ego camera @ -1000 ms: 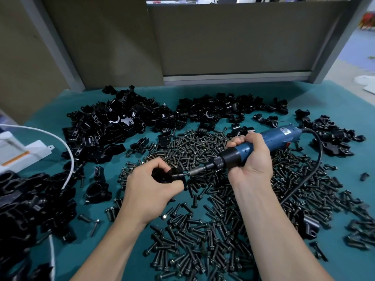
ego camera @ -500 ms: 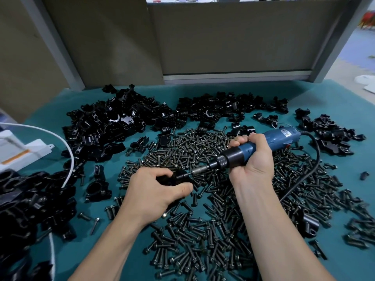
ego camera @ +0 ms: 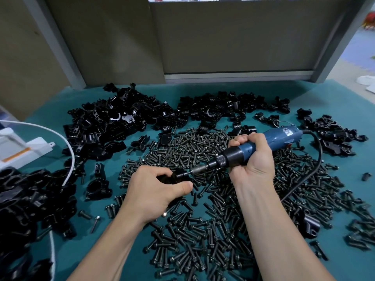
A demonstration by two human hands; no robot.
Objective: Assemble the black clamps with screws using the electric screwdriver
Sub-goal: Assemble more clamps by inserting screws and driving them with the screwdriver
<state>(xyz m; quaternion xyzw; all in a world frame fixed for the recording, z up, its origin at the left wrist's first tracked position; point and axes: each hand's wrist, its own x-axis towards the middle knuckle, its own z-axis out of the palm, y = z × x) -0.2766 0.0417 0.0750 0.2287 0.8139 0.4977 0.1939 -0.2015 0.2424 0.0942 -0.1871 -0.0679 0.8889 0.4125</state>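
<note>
A black clamp (ego camera: 176,178) is gripped in the left hand (ego camera: 153,192), over the left middle of the pile of screws (ego camera: 182,147). The fingers and thumb are curled closely round the clamp, so only a small part of it is seen between thumb and forefinger. Whether a screw is seated in it cannot be told.

The screwdriver (ego camera: 281,136) is held in the right hand (ego camera: 252,161), over the right half of the pile. All the fingers are wrapped in a fist round the blue body, just behind the black collar. The tool is tilted, with its bit (ego camera: 199,169) pointed left and slightly down, and the tip is set against the clamp. A black cord (ego camera: 317,159) is led from the rear of the tool and curved round over the right edge of the pile.

The pile is spread on a teal mat (ego camera: 334,94). A large heap of clamps (ego camera: 113,126) is seen behind and to the left of the pile. A second heap (ego camera: 223,107) lies straight behind it, and a smaller heap (ego camera: 332,136) lies to its right. A lone clamp (ego camera: 97,187) is placed just left of the pile. Well to the left of the pile a white box (ego camera: 24,149) with an orange stripe is seen. A white cord (ego camera: 69,151) is curved past the box. Grey panels (ego camera: 233,37) are stood behind the pile, at the far edge of the mat.
</note>
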